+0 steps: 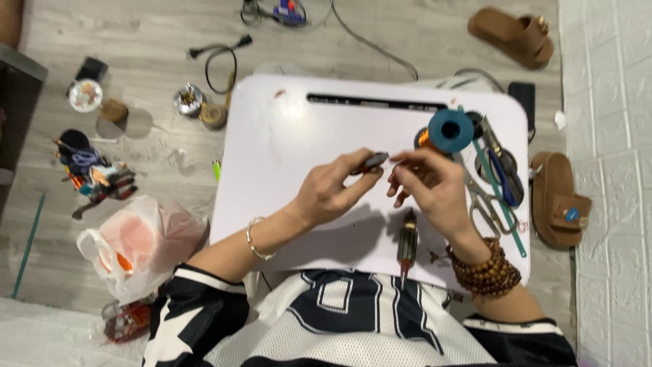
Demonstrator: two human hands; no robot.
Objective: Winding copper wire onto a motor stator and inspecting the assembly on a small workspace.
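We see a small dark part (372,161), too small to identify, pinched in our left hand (333,192) above the white bench (285,136). Our right hand (435,187) is loosely curled beside it, holding nothing visible. Motor armature (407,245) lies below; blue spool (450,130), scissors (485,204) to the right.

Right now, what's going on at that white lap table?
A person sits at a white lap table on the floor. The left hand pinches a small dark part between thumb and fingers, and the right hand has its fingertips right at the part's end. A motor armature lies on the table below the right hand. A blue spool, scissors and blue-handled pliers sit at the table's right side. Whether the right hand's grip actually closes on anything is unclear.
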